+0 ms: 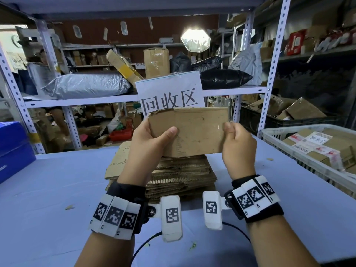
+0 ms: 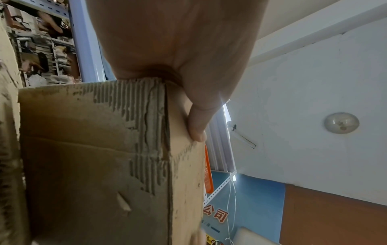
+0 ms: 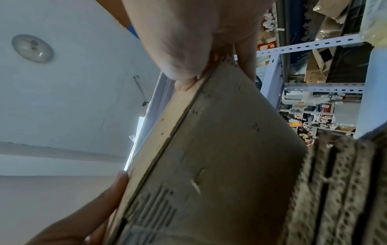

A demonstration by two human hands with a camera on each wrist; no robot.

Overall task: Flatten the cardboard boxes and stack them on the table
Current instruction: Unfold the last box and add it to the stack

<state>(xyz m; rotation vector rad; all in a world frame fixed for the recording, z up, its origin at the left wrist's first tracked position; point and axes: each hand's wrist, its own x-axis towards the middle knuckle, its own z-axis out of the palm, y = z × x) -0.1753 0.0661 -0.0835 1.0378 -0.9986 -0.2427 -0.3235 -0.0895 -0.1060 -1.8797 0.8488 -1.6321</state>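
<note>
A flattened brown cardboard box is held upright above the table, in front of a white sign. My left hand grips its left end, thumb across the near face. My right hand pinches its right edge. In the left wrist view the thumb presses the box at its torn corner. The right wrist view shows fingers pinching the top corner of the box. Below the hands a stack of flattened cardboard lies on the blue table.
A white basket with taped parcels stands at the right. A blue box sits at the left table edge. Metal shelving with bags and boxes runs behind the table. A black cable trails near the front.
</note>
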